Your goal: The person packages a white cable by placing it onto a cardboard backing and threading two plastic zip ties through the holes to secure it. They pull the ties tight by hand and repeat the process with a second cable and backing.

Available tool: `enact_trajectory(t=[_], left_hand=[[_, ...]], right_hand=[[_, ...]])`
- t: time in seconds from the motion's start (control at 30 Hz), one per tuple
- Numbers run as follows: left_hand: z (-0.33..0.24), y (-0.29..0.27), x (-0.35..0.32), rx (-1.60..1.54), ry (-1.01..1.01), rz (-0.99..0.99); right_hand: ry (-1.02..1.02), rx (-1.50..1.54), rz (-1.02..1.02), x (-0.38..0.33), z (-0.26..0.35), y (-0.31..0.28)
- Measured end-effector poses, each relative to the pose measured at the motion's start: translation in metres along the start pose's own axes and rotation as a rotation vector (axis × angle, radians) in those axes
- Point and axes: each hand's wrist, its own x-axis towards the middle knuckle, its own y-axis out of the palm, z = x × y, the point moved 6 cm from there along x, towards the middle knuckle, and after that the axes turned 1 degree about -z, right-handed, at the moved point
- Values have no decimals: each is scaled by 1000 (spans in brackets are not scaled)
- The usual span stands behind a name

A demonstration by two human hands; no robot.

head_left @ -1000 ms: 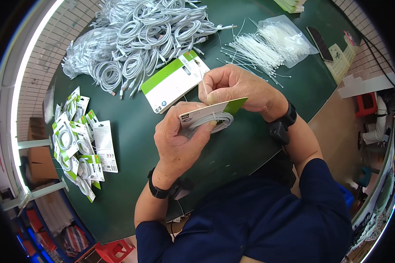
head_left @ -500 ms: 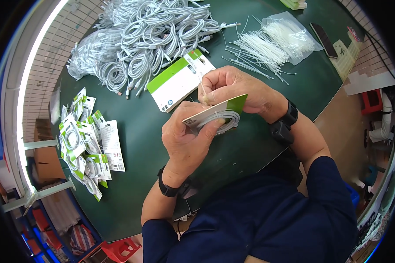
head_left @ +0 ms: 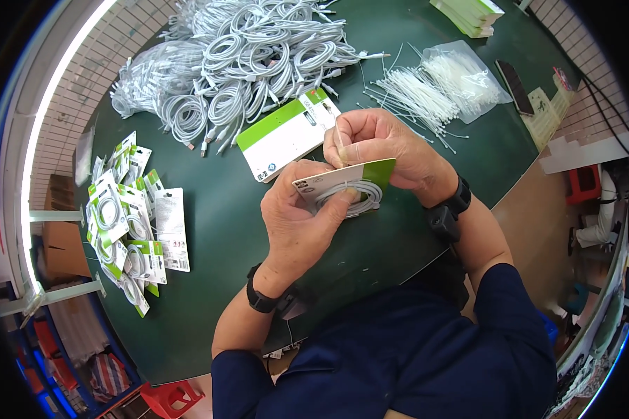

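Observation:
A white and green backing card with a coiled white cable against its front is gripped in my left hand, thumb pressed on the coil. Behind the card's upper edge, my right hand pinches a thin white cable tie, whose end stands up past the fingers. The card hides the lower part of the tie. Just beyond both hands lies a stack of similar cards on the table.
Coiled white cables are heaped at the far left. Loose cable ties lie beside a clear bag of ties. Carded cables pile up at the left. A phone and more cards lie at the far right.
The right fingers and the tie's free end have shifted slightly right, with the tie standing a little more upright. The card and cable stay in my left hand; the whole view has shifted slightly.

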Motion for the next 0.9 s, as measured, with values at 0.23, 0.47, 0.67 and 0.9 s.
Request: enact_trajectory(t=[0.23, 0.47, 0.67, 0.9], left_hand=[[0, -24, 5, -83, -152, -88], [10, -54, 13, -249, -165, -167], [-6, -41, 12, -91, 22, -232], [0, -41, 14, 460, 311, -157]], right_hand=[[-126, 155, -174, 5, 1, 2], [-118, -857, -132, -3, -18, 17], [-81, -577, -227, -3, -32, 10], [-87, -491, -285, -7, -40, 10]])
